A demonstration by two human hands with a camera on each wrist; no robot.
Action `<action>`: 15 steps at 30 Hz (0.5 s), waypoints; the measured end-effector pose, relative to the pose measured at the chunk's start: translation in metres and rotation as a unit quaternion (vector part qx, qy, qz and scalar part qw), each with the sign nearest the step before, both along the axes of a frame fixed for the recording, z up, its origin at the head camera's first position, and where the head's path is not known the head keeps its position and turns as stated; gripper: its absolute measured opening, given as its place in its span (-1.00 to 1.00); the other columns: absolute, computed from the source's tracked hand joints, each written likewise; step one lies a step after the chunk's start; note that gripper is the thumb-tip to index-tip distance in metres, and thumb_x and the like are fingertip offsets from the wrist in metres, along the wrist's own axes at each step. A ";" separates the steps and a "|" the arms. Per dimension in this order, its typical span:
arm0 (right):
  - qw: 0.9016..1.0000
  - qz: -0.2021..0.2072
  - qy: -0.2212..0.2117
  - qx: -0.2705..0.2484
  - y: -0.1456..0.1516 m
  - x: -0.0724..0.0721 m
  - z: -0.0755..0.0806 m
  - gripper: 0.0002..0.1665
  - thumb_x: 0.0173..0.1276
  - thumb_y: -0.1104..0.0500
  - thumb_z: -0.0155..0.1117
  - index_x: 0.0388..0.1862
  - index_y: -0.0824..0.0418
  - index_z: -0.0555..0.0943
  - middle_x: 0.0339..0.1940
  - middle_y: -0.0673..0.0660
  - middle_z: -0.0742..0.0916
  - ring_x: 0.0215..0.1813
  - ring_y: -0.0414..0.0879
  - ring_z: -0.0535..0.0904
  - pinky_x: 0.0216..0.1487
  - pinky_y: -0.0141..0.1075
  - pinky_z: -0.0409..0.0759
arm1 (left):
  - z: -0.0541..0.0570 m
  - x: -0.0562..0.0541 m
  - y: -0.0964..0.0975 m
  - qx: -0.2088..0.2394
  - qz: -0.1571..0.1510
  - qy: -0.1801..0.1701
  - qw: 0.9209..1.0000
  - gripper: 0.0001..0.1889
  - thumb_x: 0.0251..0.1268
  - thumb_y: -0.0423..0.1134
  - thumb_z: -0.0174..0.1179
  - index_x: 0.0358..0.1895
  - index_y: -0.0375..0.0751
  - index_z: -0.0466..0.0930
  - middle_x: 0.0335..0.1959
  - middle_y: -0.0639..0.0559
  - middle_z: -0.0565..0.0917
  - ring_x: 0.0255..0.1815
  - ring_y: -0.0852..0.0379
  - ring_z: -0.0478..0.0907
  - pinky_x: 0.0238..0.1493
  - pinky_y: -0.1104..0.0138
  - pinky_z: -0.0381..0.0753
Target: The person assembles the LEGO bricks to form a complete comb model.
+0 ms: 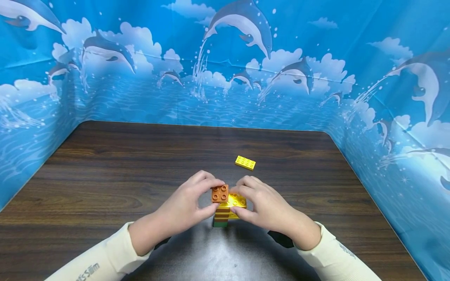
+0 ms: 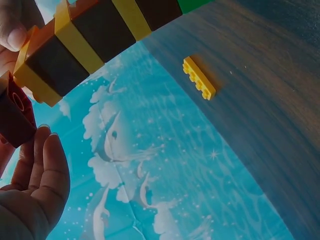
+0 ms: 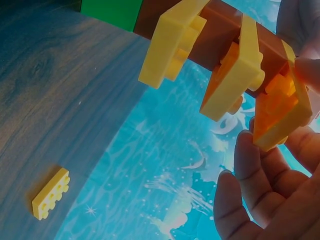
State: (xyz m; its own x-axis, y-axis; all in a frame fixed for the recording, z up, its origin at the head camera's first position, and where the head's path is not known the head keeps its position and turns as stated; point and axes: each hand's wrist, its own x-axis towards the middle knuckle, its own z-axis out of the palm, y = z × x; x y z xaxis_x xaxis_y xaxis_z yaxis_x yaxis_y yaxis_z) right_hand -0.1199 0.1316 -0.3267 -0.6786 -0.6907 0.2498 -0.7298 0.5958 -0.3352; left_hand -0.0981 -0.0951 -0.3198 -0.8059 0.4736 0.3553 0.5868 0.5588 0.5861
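My left hand [image 1: 188, 203] pinches a small brown brick [image 1: 220, 194] with four studs between thumb and fingers. That brick is held at the top of a block tower, tilted in the left wrist view, its hollow underside partly showing. The tower stacks brown bricks [image 3: 220, 37] and yellow plates in turn on a green brick [image 1: 220, 224]. Three yellow plates jut out to one side like steps. With thumb and fingers, my right hand [image 1: 265, 207] grips the topmost yellow plate [image 3: 290, 112] by its overhanging end.
A loose yellow plate [image 1: 245, 162] lies studs up on the dark wooden table [image 1: 140, 156], beyond the tower. Behind and at both sides of the table hangs a blue dolphin-print curtain [image 1: 147, 93].
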 end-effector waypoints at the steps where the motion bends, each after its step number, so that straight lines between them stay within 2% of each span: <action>1: 1.000 0.000 -0.001 0.000 0.000 0.000 0.000 -0.57 0.21 0.02 0.43 0.03 0.15 0.65 -0.14 -0.04 0.57 -0.16 -0.19 0.43 -0.22 -0.36 0.51 | 0.000 0.000 0.000 0.001 -0.001 -0.003 1.000 -0.56 0.05 -0.40 0.39 0.06 -0.20 0.59 -0.10 0.09 0.50 -0.10 0.19 0.50 -0.06 0.25 0.62; 8: 1.000 -0.001 -0.008 -0.001 0.000 0.000 0.000 -0.57 0.21 0.02 0.43 0.02 0.16 0.66 -0.13 -0.04 0.58 -0.14 -0.19 0.43 -0.19 -0.33 0.52 | -0.001 -0.001 0.002 0.000 -0.008 -0.025 1.000 -0.57 0.07 -0.39 0.38 0.07 -0.22 0.58 -0.11 0.08 0.49 -0.12 0.14 0.51 -0.07 0.25 0.62; 15: 1.000 -0.007 -0.025 0.001 0.001 -0.001 0.000 -0.55 0.21 0.02 0.43 0.04 0.16 0.65 -0.12 -0.05 0.58 -0.13 -0.20 0.43 -0.19 -0.35 0.53 | -0.002 -0.003 0.003 -0.006 -0.006 -0.032 0.999 -0.57 0.07 -0.38 0.40 0.07 -0.21 0.58 -0.12 0.10 0.50 -0.12 0.20 0.50 -0.07 0.26 0.63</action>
